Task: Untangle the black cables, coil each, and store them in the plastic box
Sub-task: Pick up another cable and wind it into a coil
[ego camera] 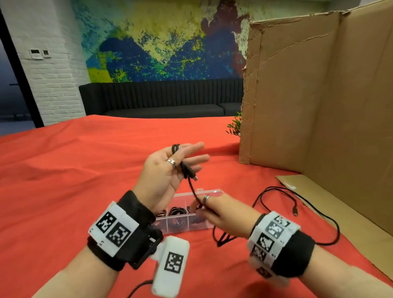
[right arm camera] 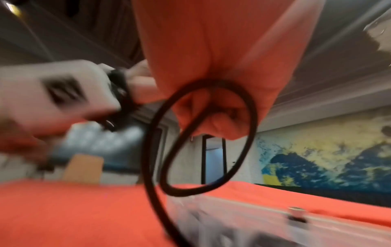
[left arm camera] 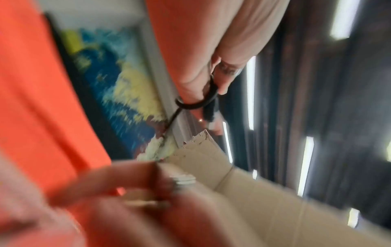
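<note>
Red cloth (ego camera: pixel 75 172) — black cable (ego camera: pixel 189 175), both hands

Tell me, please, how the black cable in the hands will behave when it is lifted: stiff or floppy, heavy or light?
Probably floppy: the black cable sags between the left hand and the right hand and bends into a small loop. Likely light, since a few fingers carry it. Its free tail snakes loosely over the red cloth, so it may drag and snag when pulled.

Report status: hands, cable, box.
Left hand holds cable looped over fingers. Right hand pinches the strand, coiling. Plastic box open below; nothing in the way.
</note>
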A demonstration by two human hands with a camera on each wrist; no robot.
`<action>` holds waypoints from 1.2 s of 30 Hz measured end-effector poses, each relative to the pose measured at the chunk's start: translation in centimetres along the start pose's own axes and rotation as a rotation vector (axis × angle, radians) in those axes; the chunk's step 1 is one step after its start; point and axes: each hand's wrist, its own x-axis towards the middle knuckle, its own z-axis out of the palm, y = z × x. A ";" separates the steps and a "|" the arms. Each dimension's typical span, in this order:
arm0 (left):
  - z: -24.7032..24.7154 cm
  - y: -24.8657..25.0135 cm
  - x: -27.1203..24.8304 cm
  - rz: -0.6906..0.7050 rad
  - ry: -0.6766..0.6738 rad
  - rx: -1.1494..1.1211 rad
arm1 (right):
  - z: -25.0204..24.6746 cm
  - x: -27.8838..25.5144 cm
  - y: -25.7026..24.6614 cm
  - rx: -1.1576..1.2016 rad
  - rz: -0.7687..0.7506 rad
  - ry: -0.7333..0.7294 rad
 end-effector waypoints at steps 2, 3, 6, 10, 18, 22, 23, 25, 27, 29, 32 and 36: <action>-0.4 -0.8 0.3 0.102 -0.002 0.328 | -0.2 -0.5 -1.4 0.057 -0.094 -0.036; -0.6 -1.2 0.2 0.163 -0.032 0.544 | -0.9 -0.6 -1.7 0.064 -0.123 -0.040; -1.1 -1.6 -0.3 0.251 -0.207 1.079 | -3.5 -0.9 -1.7 0.055 -0.088 -0.026; -2.0 -0.8 -0.4 0.118 -0.421 1.330 | -5.3 -1.2 0.4 0.140 0.096 0.047; -3.6 -0.7 0.6 0.330 -0.358 1.595 | -4.1 -2.2 1.1 0.632 0.271 -0.068; -4.7 -0.9 1.2 0.354 -0.195 1.643 | -4.1 -2.5 0.8 0.918 0.321 0.050; -5.0 -0.8 1.3 0.353 -0.166 1.636 | -4.2 -2.4 1.0 0.833 0.319 0.131; -5.4 -0.4 1.3 0.358 -0.203 1.554 | -5.4 -2.0 1.6 0.593 0.294 0.392; -4.9 -0.1 0.8 0.344 -0.307 1.341 | -7.0 -1.3 2.3 0.402 0.236 0.669; -3.7 0.2 0.2 0.243 -0.318 1.070 | -7.6 -0.3 2.5 0.319 0.219 0.772; -1.8 -0.1 0.2 0.175 -0.193 0.786 | -5.4 0.7 1.6 0.150 0.223 0.462; -1.5 -0.7 1.7 0.206 0.093 0.844 | -2.3 -0.9 -2.3 0.348 0.044 0.070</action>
